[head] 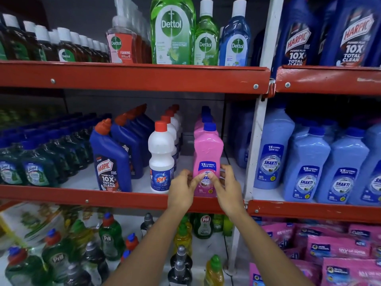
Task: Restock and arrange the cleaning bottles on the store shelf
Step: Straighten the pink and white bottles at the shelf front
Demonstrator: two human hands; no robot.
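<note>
Shakti bottle [208, 153] stands right of the Rin bottle [161, 157].

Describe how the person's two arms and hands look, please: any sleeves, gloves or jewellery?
Both forearms are bare up to the frame's lower edge; no sleeves show. The left hand and right hand wear no gloves, and no rings, watch or bracelets are visible.
</note>
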